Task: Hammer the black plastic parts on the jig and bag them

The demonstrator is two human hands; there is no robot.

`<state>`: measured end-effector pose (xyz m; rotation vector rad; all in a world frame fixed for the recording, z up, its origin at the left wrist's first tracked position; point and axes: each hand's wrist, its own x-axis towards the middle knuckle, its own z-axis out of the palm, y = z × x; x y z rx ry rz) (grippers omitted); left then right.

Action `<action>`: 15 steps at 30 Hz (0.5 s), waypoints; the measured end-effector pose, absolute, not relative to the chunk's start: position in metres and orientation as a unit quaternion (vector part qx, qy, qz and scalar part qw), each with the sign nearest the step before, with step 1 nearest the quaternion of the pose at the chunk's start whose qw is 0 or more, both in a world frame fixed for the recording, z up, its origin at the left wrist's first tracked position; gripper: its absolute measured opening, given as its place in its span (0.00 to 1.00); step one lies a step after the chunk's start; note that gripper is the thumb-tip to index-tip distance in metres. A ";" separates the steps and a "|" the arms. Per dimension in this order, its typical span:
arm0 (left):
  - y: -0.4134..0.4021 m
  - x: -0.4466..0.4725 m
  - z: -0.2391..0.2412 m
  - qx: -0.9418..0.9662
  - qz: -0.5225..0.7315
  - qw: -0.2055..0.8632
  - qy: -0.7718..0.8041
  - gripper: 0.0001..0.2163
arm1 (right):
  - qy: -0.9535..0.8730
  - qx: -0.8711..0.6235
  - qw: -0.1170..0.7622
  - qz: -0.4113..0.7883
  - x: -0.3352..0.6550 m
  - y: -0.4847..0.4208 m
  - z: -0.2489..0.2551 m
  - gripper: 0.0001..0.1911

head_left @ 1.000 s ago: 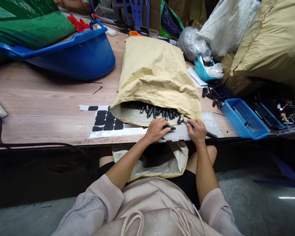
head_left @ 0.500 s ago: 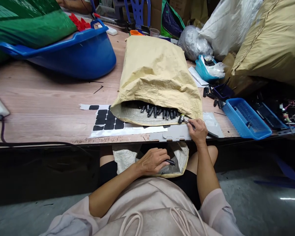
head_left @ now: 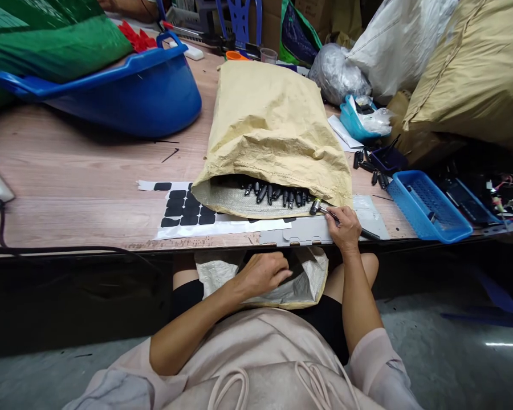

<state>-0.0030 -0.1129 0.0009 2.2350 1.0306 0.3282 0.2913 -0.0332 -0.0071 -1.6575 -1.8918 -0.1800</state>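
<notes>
The tan sack (head_left: 273,102) lies on the table (head_left: 68,165), mouth toward the person, black pieces (head_left: 291,199) showing inside. At the right end of that mouth, the right hand (head_left: 344,226) grips a hammer (head_left: 315,207), its head by the sack's lip. On the person's side of the sack, below table level, the left hand (head_left: 265,274) is over an open bag (head_left: 318,273), fingers curled; whether it holds anything, I cannot tell. A blue basket (head_left: 404,208) sits right of the sack.
</notes>
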 end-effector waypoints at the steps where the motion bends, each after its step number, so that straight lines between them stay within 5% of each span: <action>1: -0.104 -0.003 0.012 0.840 0.172 0.304 0.415 0.11 | -0.715 -0.626 0.305 -0.068 0.291 -0.033 -0.007 0.10; 7: -0.014 -0.011 0.044 0.688 0.291 0.134 0.651 0.08 | -0.714 -0.625 0.308 -0.077 0.290 -0.033 -0.007 0.10; 15: 0.007 -0.028 0.034 0.653 0.215 0.144 0.711 0.06 | -0.709 -0.631 0.308 -0.065 0.287 -0.035 -0.005 0.10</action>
